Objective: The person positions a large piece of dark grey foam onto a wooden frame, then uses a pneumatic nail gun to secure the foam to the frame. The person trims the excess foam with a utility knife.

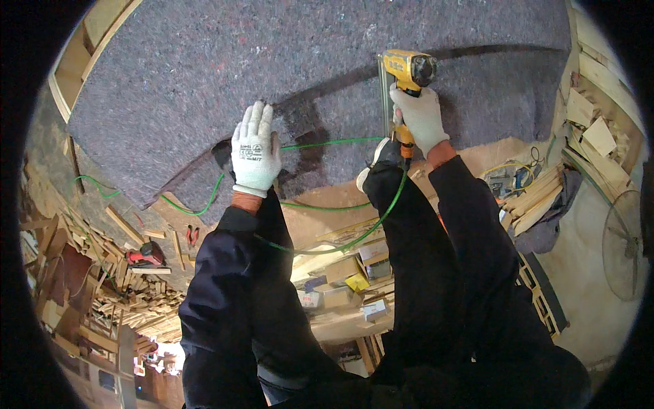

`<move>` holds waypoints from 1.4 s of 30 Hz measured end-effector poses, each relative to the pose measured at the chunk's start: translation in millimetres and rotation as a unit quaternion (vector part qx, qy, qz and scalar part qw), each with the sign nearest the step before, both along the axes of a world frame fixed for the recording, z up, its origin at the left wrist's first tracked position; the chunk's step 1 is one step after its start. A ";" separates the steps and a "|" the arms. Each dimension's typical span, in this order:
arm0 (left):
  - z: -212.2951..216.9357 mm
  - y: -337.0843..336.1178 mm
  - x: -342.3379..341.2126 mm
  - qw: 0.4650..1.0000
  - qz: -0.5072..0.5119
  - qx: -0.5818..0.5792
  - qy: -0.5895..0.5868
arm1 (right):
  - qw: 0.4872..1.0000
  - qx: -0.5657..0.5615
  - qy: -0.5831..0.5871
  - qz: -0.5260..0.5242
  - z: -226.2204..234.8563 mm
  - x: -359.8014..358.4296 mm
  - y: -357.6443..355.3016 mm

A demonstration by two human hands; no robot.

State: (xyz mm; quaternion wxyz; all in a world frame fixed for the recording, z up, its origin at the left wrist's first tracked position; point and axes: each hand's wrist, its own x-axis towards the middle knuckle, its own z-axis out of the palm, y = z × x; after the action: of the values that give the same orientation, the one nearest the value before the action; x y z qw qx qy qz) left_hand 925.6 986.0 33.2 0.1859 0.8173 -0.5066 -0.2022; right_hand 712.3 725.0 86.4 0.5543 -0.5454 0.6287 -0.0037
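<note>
My right hand, in a white work glove, is wrapped round the grip of a yellow and black nail gun. A green air hose runs from the base of its handle and loops over toward the left. Flat against a grey speckled felt sheet lies my left hand, gloved in white too, fingers stretched out and holding nothing. The nail gun is over this sheet, near a dark crease across it; whether its nose touches the felt is hidden.
My shoe rests by the felt's near edge. Wood offcuts are heaped at the lower left, near a red power tool and red-handled pliers. Small boxes stand between my legs. At right are wood strips and a fan.
</note>
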 end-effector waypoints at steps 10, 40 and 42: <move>-2.9 65.1 30.5 0.992 0.030 0.095 -0.079 | 0.993 -0.022 0.067 0.097 -2.9 27.7 51.6; -8.8 238.1 159.9 0.980 0.063 0.160 -0.104 | 0.957 -0.083 0.105 0.256 10.2 131.9 201.5; -9.6 258.3 171.7 0.977 0.077 0.168 -0.110 | 0.961 -0.057 0.095 0.255 4.0 139.5 210.2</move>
State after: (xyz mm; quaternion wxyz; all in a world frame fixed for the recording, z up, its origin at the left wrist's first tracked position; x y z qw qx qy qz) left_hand 1097.3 1244.2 23.6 0.0043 0.8907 -0.4183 -0.1777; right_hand 851.8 935.2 90.4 0.4425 -0.7160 0.5176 0.1535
